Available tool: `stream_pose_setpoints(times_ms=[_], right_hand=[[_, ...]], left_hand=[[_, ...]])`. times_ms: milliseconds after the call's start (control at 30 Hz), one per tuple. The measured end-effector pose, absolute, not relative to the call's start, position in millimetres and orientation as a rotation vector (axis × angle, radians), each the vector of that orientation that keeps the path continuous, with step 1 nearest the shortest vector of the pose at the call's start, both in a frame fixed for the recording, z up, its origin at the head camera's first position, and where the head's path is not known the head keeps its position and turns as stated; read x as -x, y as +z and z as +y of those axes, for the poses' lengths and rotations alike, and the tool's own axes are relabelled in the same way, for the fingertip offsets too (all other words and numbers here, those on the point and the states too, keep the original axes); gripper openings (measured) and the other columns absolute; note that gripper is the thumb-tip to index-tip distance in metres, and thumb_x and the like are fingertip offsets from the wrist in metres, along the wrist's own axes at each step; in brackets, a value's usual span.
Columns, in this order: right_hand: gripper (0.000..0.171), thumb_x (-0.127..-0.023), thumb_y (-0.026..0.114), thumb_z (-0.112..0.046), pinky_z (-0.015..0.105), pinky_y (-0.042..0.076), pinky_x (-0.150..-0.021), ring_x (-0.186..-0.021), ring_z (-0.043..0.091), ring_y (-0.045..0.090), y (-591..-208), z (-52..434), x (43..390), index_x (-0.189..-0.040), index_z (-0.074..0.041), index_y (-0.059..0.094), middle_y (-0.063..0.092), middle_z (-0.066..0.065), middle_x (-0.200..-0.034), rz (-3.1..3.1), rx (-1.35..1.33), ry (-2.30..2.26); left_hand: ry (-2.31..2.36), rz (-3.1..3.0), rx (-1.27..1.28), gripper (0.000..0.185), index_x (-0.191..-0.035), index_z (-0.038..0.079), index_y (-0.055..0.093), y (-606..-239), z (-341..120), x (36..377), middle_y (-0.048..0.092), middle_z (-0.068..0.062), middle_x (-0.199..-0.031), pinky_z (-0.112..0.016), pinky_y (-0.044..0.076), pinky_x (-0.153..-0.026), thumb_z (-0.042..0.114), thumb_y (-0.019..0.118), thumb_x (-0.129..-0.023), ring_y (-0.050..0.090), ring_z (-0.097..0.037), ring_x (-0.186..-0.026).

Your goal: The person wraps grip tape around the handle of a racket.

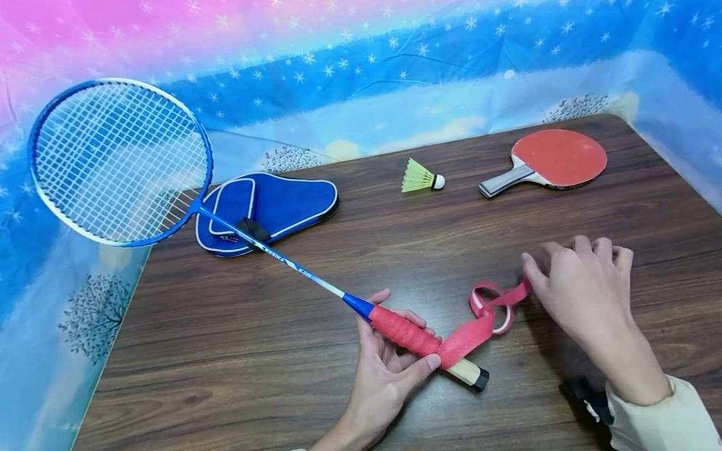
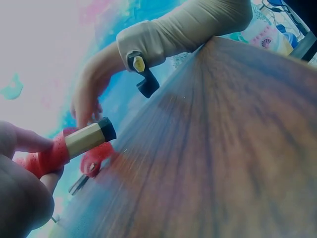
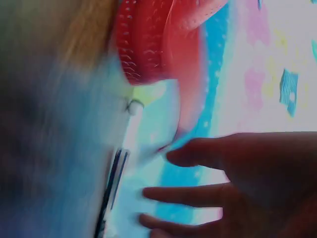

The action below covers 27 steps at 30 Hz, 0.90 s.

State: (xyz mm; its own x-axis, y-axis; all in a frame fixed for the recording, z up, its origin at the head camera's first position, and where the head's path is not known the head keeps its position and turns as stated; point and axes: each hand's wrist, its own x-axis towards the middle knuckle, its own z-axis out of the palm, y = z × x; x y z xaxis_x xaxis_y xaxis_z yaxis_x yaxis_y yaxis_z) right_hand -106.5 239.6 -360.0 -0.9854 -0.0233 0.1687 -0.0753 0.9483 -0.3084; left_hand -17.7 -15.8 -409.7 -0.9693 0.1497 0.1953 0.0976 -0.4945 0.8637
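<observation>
A blue and white badminton racket (image 1: 304,270) slants across the table, its strung head at the far left. My left hand (image 1: 379,382) holds it by the handle, the thumb pressing red perforated grip tape (image 1: 468,338) there. Tape winds round most of the handle; the wooden butt end (image 2: 84,141) with its black cap is bare. The tape's loose length trails to the right in curls on the table. My right hand (image 1: 589,291) hovers near the tape's far end, thumb and fingers spread apart in the right wrist view, which is blurred.
Behind the racket shaft lies a blue case (image 1: 293,203) with white piping. A yellow shuttlecock (image 1: 420,176) and a red table tennis bat (image 1: 558,158) lie toward the back of the wooden table (image 1: 225,357). A patterned cloth (image 1: 361,69) hangs behind.
</observation>
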Motion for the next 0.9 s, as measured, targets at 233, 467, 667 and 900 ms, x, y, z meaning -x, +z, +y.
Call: stream_pose_setpoints(times_ms=[233,467,667,900], right_hand=[[0.028,-0.096,0.066,-0.023,0.041,0.047,-0.091,-0.109,0.02,0.057,-357,203,93,-0.124,-0.019,0.063,0.061,-0.002,-0.121,-2.684,-1.095,1.234],[0.036,-0.091,0.072,-0.03,0.028,0.053,-0.069,-0.086,0.014,0.061,-373,193,86,-0.122,-0.025,0.054,0.061,-0.004,-0.103,-2.759,-1.321,1.819],[0.019,-0.09,0.073,-0.034,0.028,0.048,-0.065,-0.075,0.013,0.057,-376,200,90,-0.104,-0.027,0.062,0.065,-0.008,-0.087,-2.843,-1.273,1.789],[0.018,-0.085,0.076,-0.04,0.027,0.047,-0.061,-0.07,0.011,0.054,-378,201,92,-0.098,-0.03,0.068,0.066,-0.009,-0.08,-2.932,-1.157,1.776]], left_hand=[[2.66,1.539,-0.457,0.089,-0.145,0.009,0.015,-411,-15,18,0.044,-0.034,-0.12,-0.042,0.054,-0.088,-0.022,0.065,-0.079,0.058,-0.041,-0.108],[2.65,1.535,-0.372,0.088,-0.145,0.009,0.014,-409,-15,18,0.046,-0.029,-0.123,-0.047,0.053,-0.089,-0.021,0.065,-0.08,0.058,-0.04,-0.11],[2.678,1.546,-0.35,0.089,-0.146,0.011,0.015,-409,-15,17,0.049,-0.028,-0.12,-0.042,0.054,-0.088,-0.021,0.065,-0.08,0.061,-0.037,-0.104],[2.672,1.543,-0.346,0.092,-0.148,0.012,0.013,-408,-17,17,0.049,-0.028,-0.12,-0.037,0.055,-0.086,-0.02,0.067,-0.08,0.06,-0.032,-0.105]])
